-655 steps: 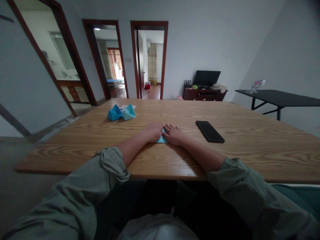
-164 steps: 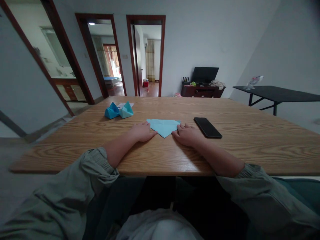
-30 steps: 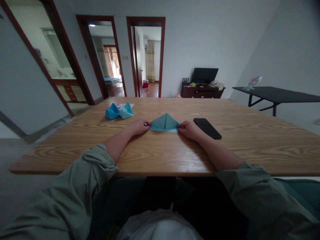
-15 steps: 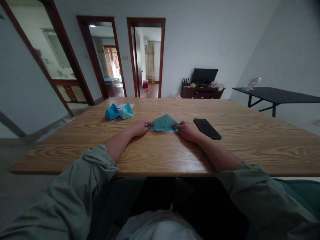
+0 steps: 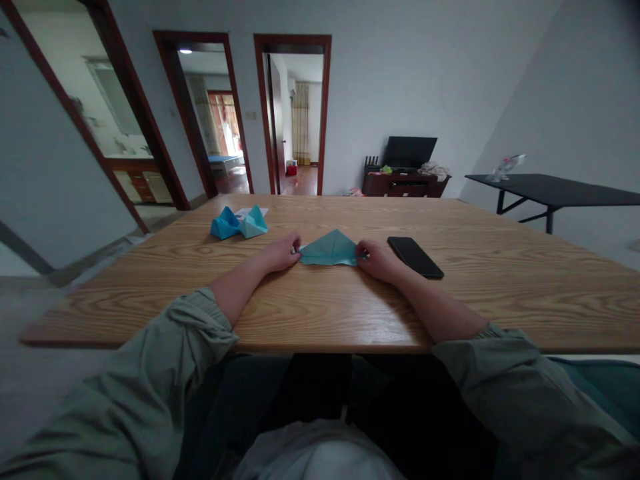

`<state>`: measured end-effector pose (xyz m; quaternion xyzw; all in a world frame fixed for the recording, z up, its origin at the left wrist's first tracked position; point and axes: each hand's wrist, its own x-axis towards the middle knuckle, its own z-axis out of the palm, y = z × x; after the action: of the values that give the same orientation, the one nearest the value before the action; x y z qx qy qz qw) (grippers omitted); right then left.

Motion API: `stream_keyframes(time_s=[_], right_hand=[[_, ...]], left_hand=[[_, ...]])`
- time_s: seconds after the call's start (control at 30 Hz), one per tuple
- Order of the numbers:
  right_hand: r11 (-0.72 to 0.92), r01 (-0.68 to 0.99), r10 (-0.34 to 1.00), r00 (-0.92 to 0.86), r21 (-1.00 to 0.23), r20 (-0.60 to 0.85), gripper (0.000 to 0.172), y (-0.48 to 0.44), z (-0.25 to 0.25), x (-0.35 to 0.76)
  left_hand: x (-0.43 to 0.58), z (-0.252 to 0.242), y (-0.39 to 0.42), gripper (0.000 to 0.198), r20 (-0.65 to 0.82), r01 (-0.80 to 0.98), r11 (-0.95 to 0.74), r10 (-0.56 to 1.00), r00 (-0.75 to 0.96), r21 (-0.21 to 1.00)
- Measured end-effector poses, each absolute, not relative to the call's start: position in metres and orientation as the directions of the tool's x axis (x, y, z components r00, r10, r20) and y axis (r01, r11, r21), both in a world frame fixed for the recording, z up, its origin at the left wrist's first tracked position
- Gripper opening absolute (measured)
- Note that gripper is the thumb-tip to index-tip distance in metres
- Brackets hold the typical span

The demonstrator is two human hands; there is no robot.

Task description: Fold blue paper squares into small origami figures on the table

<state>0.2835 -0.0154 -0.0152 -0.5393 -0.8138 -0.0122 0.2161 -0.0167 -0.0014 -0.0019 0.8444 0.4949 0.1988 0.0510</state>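
Note:
A light blue sheet of folded paper [image 5: 331,249] lies on the wooden table in front of me, shaped like a low triangle with a strip along its near edge. My left hand [image 5: 284,252] pinches its left corner, fingers curled. At the opposite corner my right hand [image 5: 376,259] is closed on the paper in the same way. The corner tips are mostly hidden by my fingers. Two folded paper shapes stand beyond my left hand: a darker blue one [image 5: 225,224] and a paler blue one [image 5: 254,223], side by side.
A black phone [image 5: 415,257] lies just right of my right hand. Behind the paper shapes is a small printed sheet [image 5: 243,213]. The wooden table [image 5: 310,313] has its near edge at my lap. A black folding table [image 5: 560,190] stands at the far right.
My fingers have curled more tightly at both corners, where they were flatter on the paper before. The paper's near strip now looks more raised. Other things stay put.

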Motion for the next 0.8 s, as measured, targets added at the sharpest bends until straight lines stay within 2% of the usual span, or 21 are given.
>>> stream_keyframes(time_s=[0.07, 0.2, 0.43, 0.57, 0.7, 0.8], right_hand=[[0.381, 0.895, 0.885, -0.28, -0.233, 0.371, 0.016, -0.017, -0.016, 0.283], [0.302, 0.92, 0.907, -0.197, -0.25, 0.372, 0.025, -0.02, -0.016, 0.28], [0.297, 0.952, 0.902, -0.258, -0.066, 0.347, 0.029, -0.025, -0.011, 0.274], [0.316, 0.948, 0.895, -0.288, -0.029, 0.34, 0.031, -0.028, -0.007, 0.27], [0.368, 0.927, 0.89, -0.329, -0.072, 0.317, 0.03, -0.032, -0.003, 0.27], [0.501, 0.844, 0.854, -0.446, -0.193, 0.266, 0.028, -0.032, 0.001, 0.275]], left_hand=[[-0.016, -0.002, -0.002, 0.017, 0.284, 0.806, -0.518, 0.849, 0.445, 0.286], [-0.015, -0.002, 0.0, 0.014, 0.277, 0.796, -0.535, 0.84, 0.466, 0.283], [-0.012, -0.001, -0.002, 0.009, 0.261, 0.798, -0.547, 0.833, 0.488, 0.254], [-0.009, 0.0, -0.006, 0.01, 0.263, 0.784, -0.578, 0.811, 0.522, 0.227], [-0.009, 0.001, -0.007, 0.018, 0.25, 0.77, -0.581, 0.812, 0.527, 0.263], [-0.015, 0.003, -0.004, 0.028, 0.178, 0.767, -0.56, 0.828, 0.532, 0.313]])
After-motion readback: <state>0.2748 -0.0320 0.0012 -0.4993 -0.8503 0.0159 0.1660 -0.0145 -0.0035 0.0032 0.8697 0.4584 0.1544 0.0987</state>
